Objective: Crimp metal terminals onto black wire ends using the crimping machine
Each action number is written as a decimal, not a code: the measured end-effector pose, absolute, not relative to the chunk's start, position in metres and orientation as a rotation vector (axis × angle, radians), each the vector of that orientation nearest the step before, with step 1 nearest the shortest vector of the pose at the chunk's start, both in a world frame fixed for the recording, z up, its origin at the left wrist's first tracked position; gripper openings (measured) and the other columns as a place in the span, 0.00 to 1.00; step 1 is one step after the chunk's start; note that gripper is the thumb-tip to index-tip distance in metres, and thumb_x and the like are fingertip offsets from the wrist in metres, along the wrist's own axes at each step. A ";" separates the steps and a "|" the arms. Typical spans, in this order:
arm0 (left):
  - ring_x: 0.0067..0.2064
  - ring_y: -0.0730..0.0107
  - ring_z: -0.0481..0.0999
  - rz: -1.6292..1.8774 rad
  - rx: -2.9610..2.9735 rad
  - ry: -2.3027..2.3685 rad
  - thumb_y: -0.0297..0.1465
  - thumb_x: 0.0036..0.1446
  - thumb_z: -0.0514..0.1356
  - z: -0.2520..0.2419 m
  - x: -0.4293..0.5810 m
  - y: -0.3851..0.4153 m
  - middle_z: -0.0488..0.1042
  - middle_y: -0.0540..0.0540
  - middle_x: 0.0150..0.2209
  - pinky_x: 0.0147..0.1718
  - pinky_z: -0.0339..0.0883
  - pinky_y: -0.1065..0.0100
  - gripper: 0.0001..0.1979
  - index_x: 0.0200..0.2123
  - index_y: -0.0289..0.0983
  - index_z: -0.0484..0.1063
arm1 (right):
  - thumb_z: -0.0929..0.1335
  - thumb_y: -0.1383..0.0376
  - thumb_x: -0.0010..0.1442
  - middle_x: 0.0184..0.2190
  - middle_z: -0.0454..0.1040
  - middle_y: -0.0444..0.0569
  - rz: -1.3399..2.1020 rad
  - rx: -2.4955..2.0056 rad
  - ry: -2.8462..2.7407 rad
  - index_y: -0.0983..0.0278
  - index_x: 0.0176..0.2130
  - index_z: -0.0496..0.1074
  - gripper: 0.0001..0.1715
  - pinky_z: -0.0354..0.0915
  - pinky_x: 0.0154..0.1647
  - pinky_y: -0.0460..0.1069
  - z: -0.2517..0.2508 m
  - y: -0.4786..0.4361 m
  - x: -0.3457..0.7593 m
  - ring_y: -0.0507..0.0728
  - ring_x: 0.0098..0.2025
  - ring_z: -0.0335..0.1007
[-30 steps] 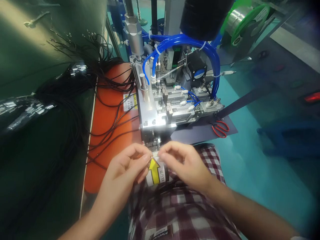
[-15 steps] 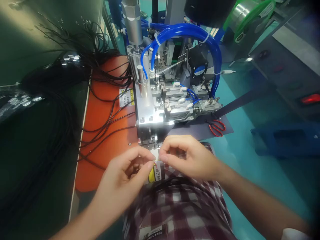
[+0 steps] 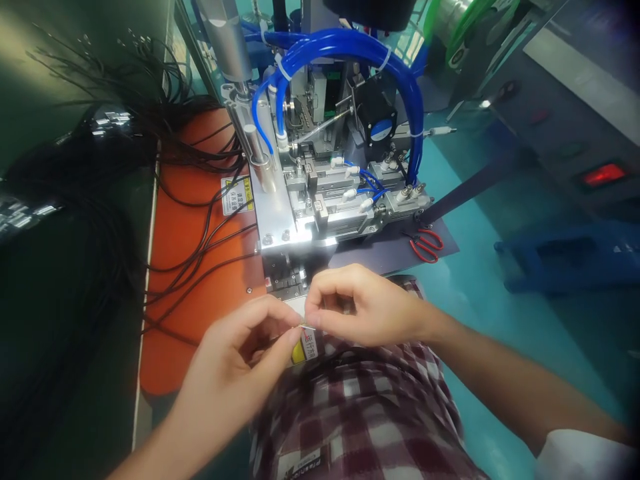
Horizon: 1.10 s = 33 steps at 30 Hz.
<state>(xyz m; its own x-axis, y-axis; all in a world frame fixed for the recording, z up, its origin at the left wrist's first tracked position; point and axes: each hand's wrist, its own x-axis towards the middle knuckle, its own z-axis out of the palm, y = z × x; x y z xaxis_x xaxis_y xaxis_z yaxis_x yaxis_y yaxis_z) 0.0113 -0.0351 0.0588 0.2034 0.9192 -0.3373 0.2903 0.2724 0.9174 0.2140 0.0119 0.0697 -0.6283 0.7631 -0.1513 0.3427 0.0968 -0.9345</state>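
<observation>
My left hand (image 3: 245,353) is closed in a pinch, thumb against forefinger, on a thin wire (image 3: 309,327) whose light-coloured end pokes out at the fingertips. My right hand (image 3: 363,307) meets it there, also pinching at the same fine strands; its fingertips hide most of what they grip. Both hands are above my lap, in front of a metal machine (image 3: 320,220). Just below the fingertips shows a yellow-and-white label (image 3: 307,347) with printed characters on the machine's near end.
Black cables (image 3: 205,240) run across an orange surface (image 3: 175,333) to the machine, with a large bundle at left. Red-handled cutters (image 3: 426,247) lie on the grey plate. Blue air tubes (image 3: 410,93) arch overhead. A green wire spool (image 3: 445,33) stands behind.
The view has shifted, so the machine appears further left. My hands stay together in the same pinch, and the light wire end now shows between the fingertips.
</observation>
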 end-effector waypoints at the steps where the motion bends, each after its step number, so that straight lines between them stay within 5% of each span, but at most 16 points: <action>1: 0.26 0.70 0.69 0.663 1.254 1.335 0.38 0.51 0.66 0.059 0.011 -0.034 0.73 0.49 0.26 0.23 0.64 0.73 0.07 0.31 0.41 0.77 | 0.68 0.65 0.62 0.26 0.72 0.43 1.561 -1.068 -2.010 0.65 0.31 0.72 0.08 0.61 0.27 0.45 0.069 0.013 0.214 0.50 0.26 0.65; 6: 0.27 0.70 0.71 0.676 1.158 1.326 0.39 0.49 0.69 0.062 0.008 -0.028 0.75 0.47 0.28 0.24 0.65 0.74 0.11 0.32 0.39 0.77 | 0.66 0.65 0.65 0.26 0.67 0.41 1.592 -1.036 -1.985 0.64 0.32 0.69 0.09 0.59 0.29 0.44 0.064 0.015 0.209 0.50 0.27 0.62; 11: 0.22 0.75 0.65 0.705 0.886 1.271 0.41 0.52 0.69 0.060 0.004 -0.026 0.67 0.55 0.19 0.22 0.62 0.75 0.18 0.42 0.40 0.70 | 0.65 0.63 0.66 0.28 0.67 0.42 1.659 -1.130 -1.705 0.63 0.33 0.67 0.09 0.60 0.32 0.46 0.053 0.004 0.197 0.51 0.29 0.61; 33: 0.18 0.81 0.63 0.800 0.707 1.229 0.35 0.55 0.67 0.062 0.004 -0.016 0.70 0.57 0.21 0.19 0.61 0.78 0.14 0.39 0.40 0.64 | 0.63 0.63 0.67 0.29 0.71 0.42 1.513 -1.299 -1.559 0.63 0.31 0.66 0.12 0.60 0.35 0.47 0.050 0.004 0.172 0.52 0.33 0.66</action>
<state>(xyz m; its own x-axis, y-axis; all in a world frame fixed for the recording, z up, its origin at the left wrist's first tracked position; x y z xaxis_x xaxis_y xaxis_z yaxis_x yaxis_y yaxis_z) 0.0041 -0.0156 0.0624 0.1420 0.8372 -0.5282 -0.1441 0.5454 0.8257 0.1721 0.0043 0.0500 -0.3402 0.9178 -0.2047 0.2323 -0.1289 -0.9640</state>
